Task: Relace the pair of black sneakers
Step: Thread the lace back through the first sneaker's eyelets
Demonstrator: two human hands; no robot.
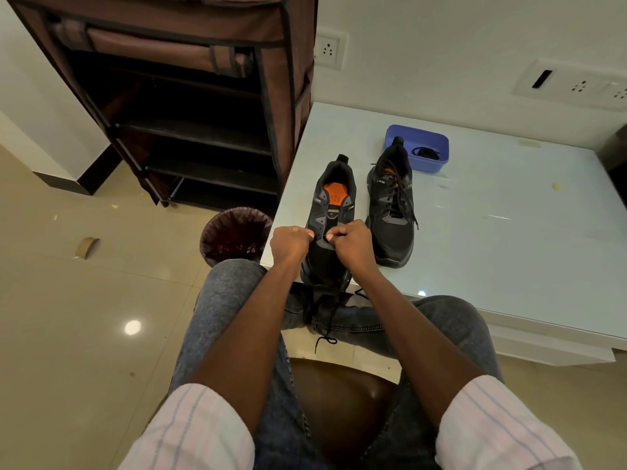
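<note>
Both hands are closed into pinches on the near sneaker [330, 228], the left hand [291, 244] at its left eyelet row and the right hand [353, 244] at the right row, knuckles almost touching over the tongue. The shoe's toe juts off the surface [509, 232] edge beneath the wrists, and its loose lace [327, 320] trails down between the forearms onto the lap. Just beyond the right hand stands the laced sneaker [393, 205], with a blue tub [419, 147] behind it holding another lace [425, 152].
</note>
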